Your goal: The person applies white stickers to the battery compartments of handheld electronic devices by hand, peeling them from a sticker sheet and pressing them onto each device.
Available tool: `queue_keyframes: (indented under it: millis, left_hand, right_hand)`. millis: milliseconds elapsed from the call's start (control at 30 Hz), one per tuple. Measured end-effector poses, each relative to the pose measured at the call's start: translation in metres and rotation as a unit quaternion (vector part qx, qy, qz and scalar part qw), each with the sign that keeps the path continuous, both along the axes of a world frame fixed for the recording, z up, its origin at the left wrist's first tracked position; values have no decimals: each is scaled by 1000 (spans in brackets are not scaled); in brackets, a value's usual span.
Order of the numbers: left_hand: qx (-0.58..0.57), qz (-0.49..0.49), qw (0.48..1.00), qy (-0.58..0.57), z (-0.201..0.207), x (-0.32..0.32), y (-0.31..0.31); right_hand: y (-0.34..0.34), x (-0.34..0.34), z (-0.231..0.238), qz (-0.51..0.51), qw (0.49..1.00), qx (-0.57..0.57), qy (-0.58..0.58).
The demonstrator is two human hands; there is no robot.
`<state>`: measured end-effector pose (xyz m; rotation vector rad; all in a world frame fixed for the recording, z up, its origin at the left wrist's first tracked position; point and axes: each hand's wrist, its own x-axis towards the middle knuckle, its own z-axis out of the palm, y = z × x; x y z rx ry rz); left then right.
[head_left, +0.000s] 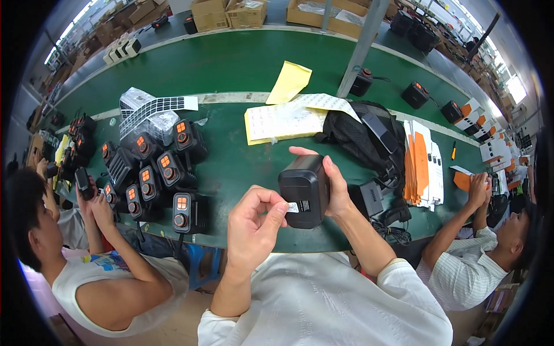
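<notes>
The black box-shaped device [304,190] sits just above the picture's centre, raised over the green counter [242,63] and clamped in the right hand [336,187]. The left hand [254,222], at 7 o'clock from it, pinches a small white label [293,207] against its lower face. More black devices with orange buttons [167,173] lie at 9 o'clock.

The black device [304,190] in my right hand [337,187] is smooth matt plastic; the small label [293,207] at my left hand [254,222] is glossy white paper. The counter [242,63] has a matt green surface. The sticker sheets [283,121] are yellow-backed paper, the bag [360,135] black woven cloth.
</notes>
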<state>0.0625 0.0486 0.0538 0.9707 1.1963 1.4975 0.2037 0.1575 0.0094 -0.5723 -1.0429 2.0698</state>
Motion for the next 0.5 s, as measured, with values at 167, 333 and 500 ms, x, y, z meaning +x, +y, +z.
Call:
queue_keyframes:
  millis: [167, 333, 500]
  left_hand:
    - [-7, 1, 1000, 5, 1, -1, 1]
    - [-6, 2, 999, 31, 0, -2, 3]
    - [1, 20, 999, 50, 1, 0, 0]
  right_hand:
    - [1, -1, 0, -11, 1000, 13, -6]
    - [3, 0, -4, -7, 1000, 24, -6]
    - [1, -2, -2, -3, 1000, 28, -7]
